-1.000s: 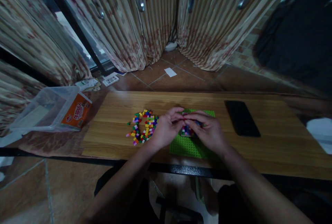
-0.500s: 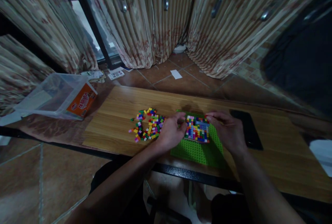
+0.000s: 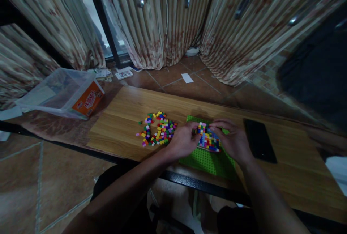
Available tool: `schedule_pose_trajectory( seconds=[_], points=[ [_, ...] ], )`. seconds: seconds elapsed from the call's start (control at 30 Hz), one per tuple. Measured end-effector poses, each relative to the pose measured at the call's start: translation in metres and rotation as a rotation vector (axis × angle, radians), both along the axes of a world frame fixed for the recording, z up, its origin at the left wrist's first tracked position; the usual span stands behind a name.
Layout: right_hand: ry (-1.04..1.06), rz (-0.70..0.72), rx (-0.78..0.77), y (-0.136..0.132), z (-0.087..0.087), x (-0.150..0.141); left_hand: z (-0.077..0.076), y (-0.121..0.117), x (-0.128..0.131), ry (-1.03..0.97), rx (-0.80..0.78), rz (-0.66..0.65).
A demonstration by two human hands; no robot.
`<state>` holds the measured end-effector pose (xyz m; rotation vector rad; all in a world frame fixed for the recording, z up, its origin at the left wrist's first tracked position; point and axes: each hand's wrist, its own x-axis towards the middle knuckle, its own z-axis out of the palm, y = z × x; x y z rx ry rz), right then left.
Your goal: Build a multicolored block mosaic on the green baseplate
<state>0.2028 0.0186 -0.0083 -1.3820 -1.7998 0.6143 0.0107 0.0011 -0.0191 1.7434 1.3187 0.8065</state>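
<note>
A flat block of multicoloured toy bricks [image 3: 208, 140] lies on a green studded baseplate [image 3: 208, 161]. My left hand [image 3: 184, 140] grips the left edge of this brick build, its thumb and fingers curled there. Over the upper right corner of the build, my right hand [image 3: 233, 140] has its fingertips pressed together; anything small between them is hidden. The right hand covers part of the build's right side. Just left of my left hand is a spread pile of loose toy bricks [image 3: 162, 130] in many colours.
The wooden board [image 3: 119, 118] carries all of this. A black phone [image 3: 259, 140] lies to the right of the baseplate. On the left stands a clear plastic bin [image 3: 62, 96] with an orange label. White paper [image 3: 187, 78] lies on the tiled floor beyond.
My right hand has moved left and inward, from the build's right corner over its upper edge. My left hand stays at the left edge. The whole view has shifted slightly.
</note>
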Motion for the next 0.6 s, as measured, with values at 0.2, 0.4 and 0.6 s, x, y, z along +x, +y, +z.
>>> schedule_pose_trajectory(
  seconds=[0.2, 0.4, 0.6],
  points=[
    [0.059, -0.004, -0.123, 0.004, 0.001, 0.002, 0.001, 0.000, 0.000, 0.023, 0.008, 0.002],
    [0.383, -0.143, -0.419, 0.010, -0.003, -0.002, 0.002, -0.001, -0.001, 0.028, 0.003, -0.004],
    [0.451, -0.157, -0.477, 0.008, -0.001, -0.001, 0.010, -0.005, -0.001, 0.097, 0.087, 0.022]
  ],
)
